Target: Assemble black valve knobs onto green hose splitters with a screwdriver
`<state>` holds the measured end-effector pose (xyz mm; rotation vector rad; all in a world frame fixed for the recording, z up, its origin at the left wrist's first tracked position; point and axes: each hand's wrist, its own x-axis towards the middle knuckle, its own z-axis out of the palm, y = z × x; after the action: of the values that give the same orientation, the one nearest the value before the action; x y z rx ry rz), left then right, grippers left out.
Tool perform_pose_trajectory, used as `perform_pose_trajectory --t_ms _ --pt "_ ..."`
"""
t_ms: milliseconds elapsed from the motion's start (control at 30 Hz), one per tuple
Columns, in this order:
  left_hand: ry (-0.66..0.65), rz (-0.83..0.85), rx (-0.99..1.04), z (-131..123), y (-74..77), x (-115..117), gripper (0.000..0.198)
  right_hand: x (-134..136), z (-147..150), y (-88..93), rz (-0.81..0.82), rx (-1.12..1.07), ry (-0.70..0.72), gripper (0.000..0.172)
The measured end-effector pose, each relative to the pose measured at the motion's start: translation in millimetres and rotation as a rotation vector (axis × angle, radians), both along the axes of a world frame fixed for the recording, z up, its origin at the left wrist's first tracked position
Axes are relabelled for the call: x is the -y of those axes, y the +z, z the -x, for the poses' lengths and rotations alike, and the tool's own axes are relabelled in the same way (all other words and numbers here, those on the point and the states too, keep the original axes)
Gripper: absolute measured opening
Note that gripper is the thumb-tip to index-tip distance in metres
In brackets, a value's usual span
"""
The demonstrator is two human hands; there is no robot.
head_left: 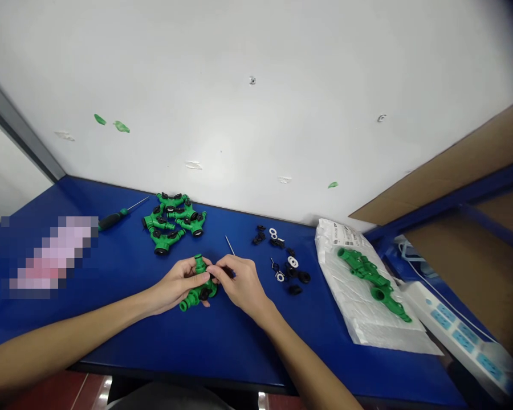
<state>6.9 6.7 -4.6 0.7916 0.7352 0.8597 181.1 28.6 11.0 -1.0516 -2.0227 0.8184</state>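
My left hand [177, 289] is closed around a green Y-shaped hose splitter [192, 299] with black knobs, held low over the table. My right hand [243, 285] pinches thumb and fingers together against the splitter's upper arm; what lies between the fingertips is hidden. A thin metal shaft [229, 245] sticks out beyond my right hand; I cannot tell whether that hand holds it. Behind my left hand sits a group of several green splitters [171, 225] with black knobs.
Black parts [291, 272] and white rings [293, 262] lie scattered on the blue table [154, 347], right of my hands. Several green splitter bodies [367, 270] rest on a white bag [346, 319] beside a power strip [457, 336]. A screwdriver [113, 219] lies at the left, by a blurred pink item [55, 256].
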Motion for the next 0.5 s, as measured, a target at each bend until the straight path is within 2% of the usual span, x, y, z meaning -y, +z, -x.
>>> perform_pose_trajectory --t_ms 167,267,400,500 --pt "-0.003 -0.013 0.016 0 2.4 0 0.025 -1 -6 12.0 0.089 -0.042 0.043 0.026" --pt "0.006 -0.009 0.023 0 1.7 -1 0.025 -3 -13 17.7 0.081 -0.068 0.106 0.017" --pt "-0.003 -0.017 0.018 0 -0.7 -1 0.026 -3 -13 14.1 0.027 -0.043 0.160 0.017" --pt "-0.007 -0.027 -0.020 0 -0.6 0 0.025 -1 -8 9.6 -0.011 -0.008 0.133 0.019"
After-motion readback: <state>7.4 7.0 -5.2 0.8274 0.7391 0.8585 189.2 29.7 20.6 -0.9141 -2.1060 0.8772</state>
